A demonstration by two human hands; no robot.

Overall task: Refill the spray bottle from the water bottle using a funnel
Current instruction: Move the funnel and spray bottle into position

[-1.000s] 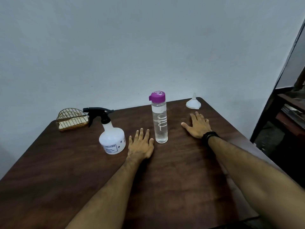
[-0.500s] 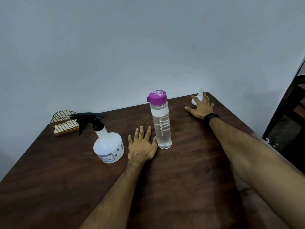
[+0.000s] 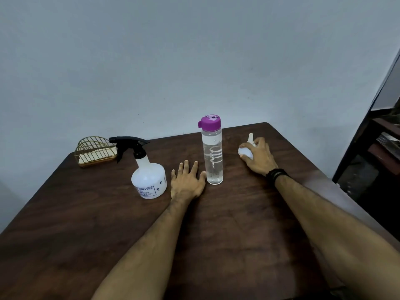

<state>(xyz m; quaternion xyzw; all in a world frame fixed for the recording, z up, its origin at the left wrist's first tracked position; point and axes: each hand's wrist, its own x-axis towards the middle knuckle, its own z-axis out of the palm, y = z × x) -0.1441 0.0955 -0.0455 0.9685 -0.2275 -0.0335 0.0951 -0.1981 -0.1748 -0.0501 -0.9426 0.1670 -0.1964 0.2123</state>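
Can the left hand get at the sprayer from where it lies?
Probably yes. The left hand lies flat on the table, empty, right beside the sprayer, with nothing between them.

We see the right hand (image 3: 258, 155) closed over the white funnel (image 3: 246, 150), spout up, right of the upright purple-capped water bottle (image 3: 212, 151). The left hand (image 3: 187, 182) lies flat on the dark wooden table (image 3: 238, 224) between that bottle and the spray bottle (image 3: 148, 175). A gold wire rack (image 3: 95, 150) sits at the far left.
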